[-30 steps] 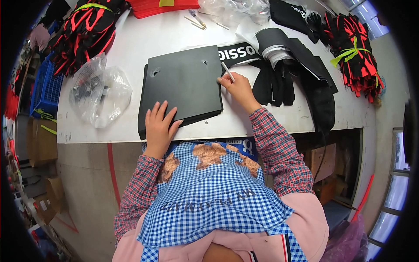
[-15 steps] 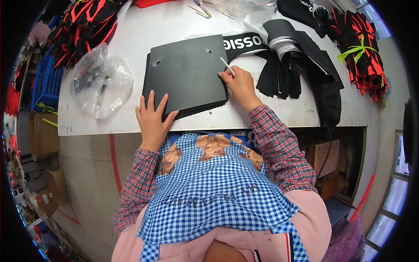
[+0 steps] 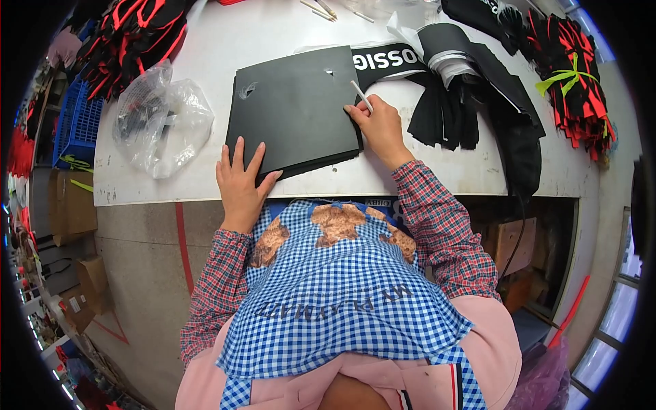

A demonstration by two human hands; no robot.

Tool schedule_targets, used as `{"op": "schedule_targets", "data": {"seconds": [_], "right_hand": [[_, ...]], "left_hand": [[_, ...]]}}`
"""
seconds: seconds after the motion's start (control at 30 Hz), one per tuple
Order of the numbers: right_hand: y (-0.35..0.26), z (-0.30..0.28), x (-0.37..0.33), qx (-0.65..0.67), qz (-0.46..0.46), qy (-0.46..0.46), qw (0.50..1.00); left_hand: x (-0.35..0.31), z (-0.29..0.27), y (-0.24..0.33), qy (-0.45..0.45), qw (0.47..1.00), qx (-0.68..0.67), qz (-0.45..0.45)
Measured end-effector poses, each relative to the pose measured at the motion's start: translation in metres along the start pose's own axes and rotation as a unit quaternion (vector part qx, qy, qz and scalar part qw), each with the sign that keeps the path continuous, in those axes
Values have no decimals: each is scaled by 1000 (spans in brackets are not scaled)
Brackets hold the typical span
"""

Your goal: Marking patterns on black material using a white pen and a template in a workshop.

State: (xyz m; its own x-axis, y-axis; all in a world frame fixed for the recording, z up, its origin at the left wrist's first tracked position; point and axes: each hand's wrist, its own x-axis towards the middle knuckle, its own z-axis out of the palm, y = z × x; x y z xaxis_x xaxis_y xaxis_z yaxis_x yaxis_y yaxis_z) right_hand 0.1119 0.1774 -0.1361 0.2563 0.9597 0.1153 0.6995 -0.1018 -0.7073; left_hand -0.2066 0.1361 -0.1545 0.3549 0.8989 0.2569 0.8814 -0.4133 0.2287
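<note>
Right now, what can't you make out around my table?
In the head view:
- One end of the white stick: hidden by your right hand.
- Most of the black layers: covered by the black sheet on top.
- The left red-and-black bundle: cut off by the upper edge.

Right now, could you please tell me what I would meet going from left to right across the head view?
Blue crate, clear plastic bag, black sheet, right hand, green-tied black-and-red bundle.
</note>
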Motion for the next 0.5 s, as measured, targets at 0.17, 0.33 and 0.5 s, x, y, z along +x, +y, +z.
{"op": "schedule_targets", "data": {"seconds": [0.17, 0.33, 0.5], "right_hand": [[-3, -7, -4, -15, 7, -34, 999], [-3, -9, -6, -29, 3, -51, 998], [0, -10, -6, -12, 4, -66, 998]], "left_hand": [[-1, 0, 0, 2, 1000, 5, 5], [-2, 1, -1, 11, 1000, 1, 10], [-5, 2, -3, 18, 1000, -6, 10]]}}
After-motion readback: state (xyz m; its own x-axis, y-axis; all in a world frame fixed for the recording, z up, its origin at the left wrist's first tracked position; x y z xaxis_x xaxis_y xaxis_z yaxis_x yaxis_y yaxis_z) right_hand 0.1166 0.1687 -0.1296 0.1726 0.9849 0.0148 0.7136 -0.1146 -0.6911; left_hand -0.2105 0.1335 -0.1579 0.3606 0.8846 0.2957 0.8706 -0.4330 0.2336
